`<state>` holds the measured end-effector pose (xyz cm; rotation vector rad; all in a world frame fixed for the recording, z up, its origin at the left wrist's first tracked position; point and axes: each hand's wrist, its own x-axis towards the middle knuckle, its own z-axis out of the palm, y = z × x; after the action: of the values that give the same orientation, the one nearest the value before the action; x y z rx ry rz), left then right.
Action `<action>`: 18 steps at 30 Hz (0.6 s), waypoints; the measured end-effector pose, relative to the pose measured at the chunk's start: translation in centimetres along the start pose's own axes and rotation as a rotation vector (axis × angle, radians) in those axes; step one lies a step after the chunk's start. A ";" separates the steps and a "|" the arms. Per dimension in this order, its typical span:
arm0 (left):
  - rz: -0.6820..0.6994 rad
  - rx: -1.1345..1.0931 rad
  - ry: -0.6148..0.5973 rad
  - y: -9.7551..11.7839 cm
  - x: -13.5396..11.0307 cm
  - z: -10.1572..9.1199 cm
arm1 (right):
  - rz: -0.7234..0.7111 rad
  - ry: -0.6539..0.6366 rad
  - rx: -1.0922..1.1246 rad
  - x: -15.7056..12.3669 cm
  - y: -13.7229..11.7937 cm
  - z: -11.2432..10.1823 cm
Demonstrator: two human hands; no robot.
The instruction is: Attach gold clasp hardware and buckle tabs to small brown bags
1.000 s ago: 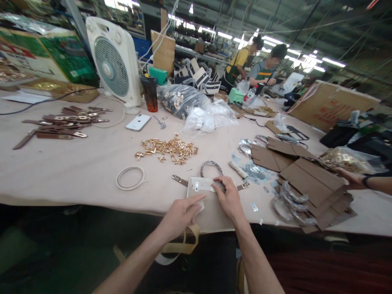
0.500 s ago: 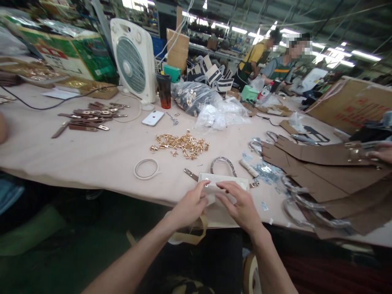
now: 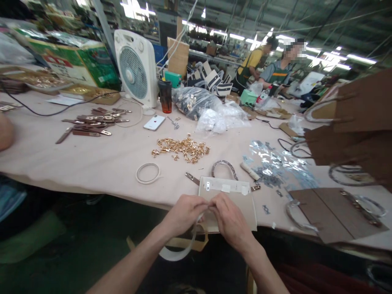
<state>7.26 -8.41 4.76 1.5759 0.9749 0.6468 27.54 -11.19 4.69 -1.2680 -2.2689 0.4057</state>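
Over the near table edge, my left hand [image 3: 186, 213] and my right hand [image 3: 229, 218] meet fingertip to fingertip in a closed pinch. A strip of white tape [image 3: 177, 255] runs from this pinch and hangs in a loop below my left hand. What lies right between the fingertips is mostly hidden. Partly under my right hand is a cream bag panel [image 3: 241, 206] with a wrapped, curved handle [image 3: 223, 162] at its far side. Two small white tape pieces [image 3: 226, 188] stick near its upper edge. Brown straps with metal fittings [image 3: 192, 178] jut from both sides.
Ahead lies a pile of gold metal fittings [image 3: 185, 148], with a tape roll [image 3: 148, 173] left of it. A phone [image 3: 154, 122], tumbler [image 3: 165, 96] and fan [image 3: 137, 67] stand farther back. Brown bag panels [image 3: 333, 212] and scattered silvery plates [image 3: 278, 161] are on the right.
My hands have drawn back from the panel's upper edge and closed together, uncovering the white tape pieces. At the right, the stacked brown panels have been lifted away, leaving one on the table.
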 end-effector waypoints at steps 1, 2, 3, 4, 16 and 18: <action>-0.038 -0.103 0.009 -0.4 0.0 -0.3 | -0.029 0.029 0.018 -0.2 -0.3 0.2; -0.073 -0.198 0.038 -0.9 0.0 -0.6 | -0.053 0.056 0.053 -0.3 -0.5 0.3; -0.105 -0.270 0.085 -1.3 0.1 -1.0 | -0.060 0.080 0.102 -0.3 -0.5 0.2; -0.133 -0.313 0.140 -1.8 0.2 -1.4 | -0.046 0.104 0.159 -0.1 -0.5 0.0; -0.152 0.035 0.302 -2.7 1.0 -1.3 | 0.286 0.061 0.300 6.6 5.1 1.3; -0.156 0.038 0.314 -2.7 1.2 -1.3 | 0.283 0.091 0.261 6.6 5.2 2.2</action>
<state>6.15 -6.62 2.36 1.4392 1.3354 0.7838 27.10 -2.88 2.21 -1.4381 -1.8929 0.7050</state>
